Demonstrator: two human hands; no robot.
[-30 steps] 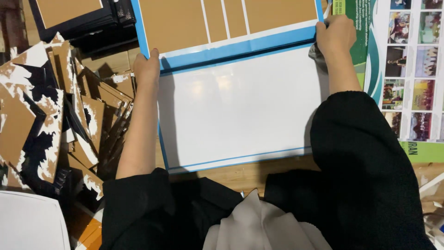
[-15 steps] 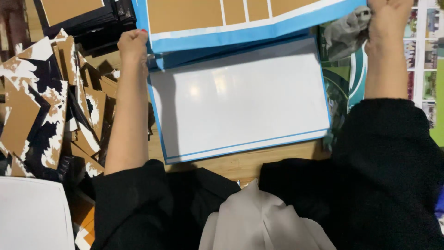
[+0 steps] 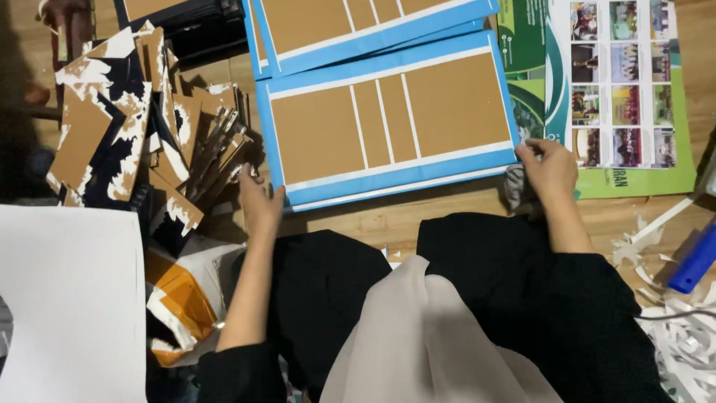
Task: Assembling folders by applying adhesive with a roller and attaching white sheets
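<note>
Between both hands: blue-edged cardboard cover point(image 3: 388, 127), lying flat, brown side up w/ white strips; lower edge toward the person.
Change: half a sec ago a glossy white face showed here, both hands up at the far edge. Now brown board side faces up, hands back at near corners. Reads as cover flipped or closed over, my judgement only.
Far left of left hand: white sheet point(image 3: 71, 298), smooth, plain, rectangular.
Left of left hand: scrap pile point(image 3: 134, 134), torn brown card w/ black-and-white facing, jagged edges, fanned and stacked unevenly.
Below left hand: orange-and-white crumpled wrapper point(image 3: 183, 302), soft, creased.
Left hand point(image 3: 261, 205): fingers loosely spread, tips touching cover's near-left corner; no pinch.
Cover materials: stiff kraft board panels, matte; blue paper wrap folded over the edges, slight sheen; thin white strips mark the spine sections.
Beyond hands: second cover point(image 3: 358, 30), same make, partly under/behind the first, angled.
Under both: wooden tabletop point(image 3: 388, 224), bare grain by the near edge.
Right hand point(image 3: 548, 168): fingers curled on cover's near-right corner, thumb side at the edge; looks like a light grip, can't tell if fully pinching.
Right of right hand: glossy green poster point(image 3: 626, 89) w/ grid of small photos, flat.
Far right: white paper trimmings point(image 3: 682, 328), curly thin strips; blue tool handle point(image 3: 693, 261), hard plastic look.
</note>
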